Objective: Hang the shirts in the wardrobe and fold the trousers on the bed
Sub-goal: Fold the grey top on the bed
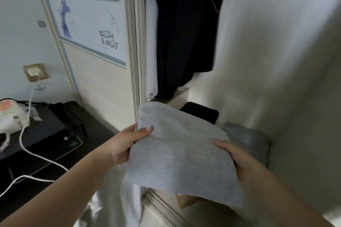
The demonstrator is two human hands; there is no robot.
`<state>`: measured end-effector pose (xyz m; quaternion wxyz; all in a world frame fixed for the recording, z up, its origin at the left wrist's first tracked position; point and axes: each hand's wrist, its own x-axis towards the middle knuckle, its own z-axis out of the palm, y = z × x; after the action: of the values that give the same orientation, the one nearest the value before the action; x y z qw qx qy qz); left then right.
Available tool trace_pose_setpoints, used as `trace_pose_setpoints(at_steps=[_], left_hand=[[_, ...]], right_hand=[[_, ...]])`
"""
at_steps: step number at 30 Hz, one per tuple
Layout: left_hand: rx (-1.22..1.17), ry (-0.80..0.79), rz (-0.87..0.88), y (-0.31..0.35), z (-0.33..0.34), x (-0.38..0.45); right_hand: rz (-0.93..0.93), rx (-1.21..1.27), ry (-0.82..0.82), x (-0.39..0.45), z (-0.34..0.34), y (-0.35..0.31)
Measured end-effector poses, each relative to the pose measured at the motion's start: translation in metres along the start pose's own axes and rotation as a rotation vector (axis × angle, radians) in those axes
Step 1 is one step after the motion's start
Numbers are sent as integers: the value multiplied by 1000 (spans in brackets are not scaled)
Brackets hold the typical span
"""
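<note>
Bare forearms, sleeveless to the frame edge (pale-polished fingernails).

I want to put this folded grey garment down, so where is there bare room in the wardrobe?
Free patch: the pale shelf strip between the dark hanging clothes and the black folded item. Crowded: the lower right, where a grey folded pile fills the corner. Both hands, left and right, hold the grey garment.
</note>
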<state>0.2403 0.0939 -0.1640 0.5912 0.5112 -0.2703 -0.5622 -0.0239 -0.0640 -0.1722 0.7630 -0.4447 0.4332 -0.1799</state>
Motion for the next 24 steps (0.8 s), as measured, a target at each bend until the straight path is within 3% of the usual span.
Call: trace_pose_setpoints(at_steps=[5,11,17,24], left_hand=[[-21,-173,-120,-17,25,80],[60,-178,-189,-39,58,158],[195,-240,-270,-55,79,237],[188,-324,-399,-83,100,329]], right_hand=[[-43,192,127,15,-46,15],[-143,332,205,57,-93,24],[-52,320,230,110,-126,19],[34,292,395,149,-173,17]])
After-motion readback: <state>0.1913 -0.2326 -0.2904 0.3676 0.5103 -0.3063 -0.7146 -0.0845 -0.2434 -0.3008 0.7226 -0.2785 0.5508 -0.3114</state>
